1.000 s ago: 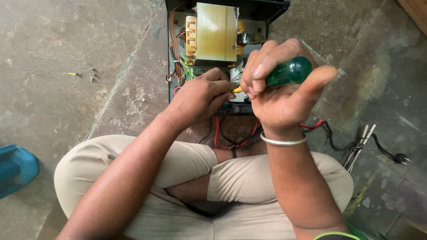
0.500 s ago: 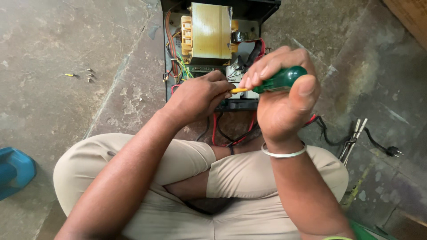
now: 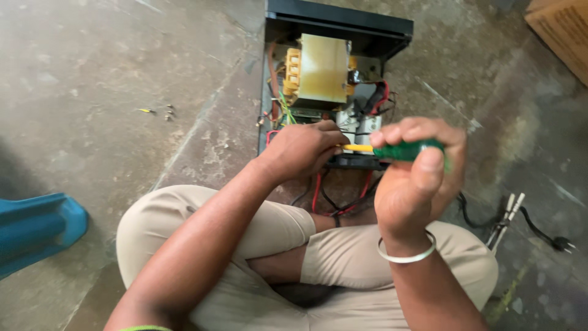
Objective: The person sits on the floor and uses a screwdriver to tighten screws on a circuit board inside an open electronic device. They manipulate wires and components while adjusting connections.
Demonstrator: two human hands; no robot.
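Right hand [image 3: 416,178]: closed in a fist round the green screwdriver handle [image 3: 407,149], yellow shank [image 3: 357,148] aimed sideways toward the left hand.
Left hand [image 3: 303,150]: fingers curled narrow and pressed down at the near edge of the open black chassis [image 3: 337,21], fingertips at the screwdriver tip; whether pinching a small part, cannot tell (knuckles hide it).
Screwdriver tip: hidden under the left fingers, just beside the white terminal block [image 3: 355,125].
Transformer [image 3: 321,73]: beyond both hands, upright in the chassis, coloured wires bunched at its near side.
Red and black leads [image 3: 334,199]: trailing out beneath the hands toward the crossed legs.
Slip risk: tip likely to skate off its seat and jab the left fingertips, since these sit right at the point.
Short risk: metal shank near bare terminals; bridging two contacts looks possible if the handle tilts.
Wire risk: leads below the wrists could snag on the metal bangle [image 3: 406,252] and tug loose.
Loose screws [image 3: 166,111]: well apart to the left of the left hand on the concrete floor [image 3: 92,61] (easy to scatter or lose).
Plug and cable [image 3: 554,242]: right of the right hand, lying on the floor, unplugged end in view.
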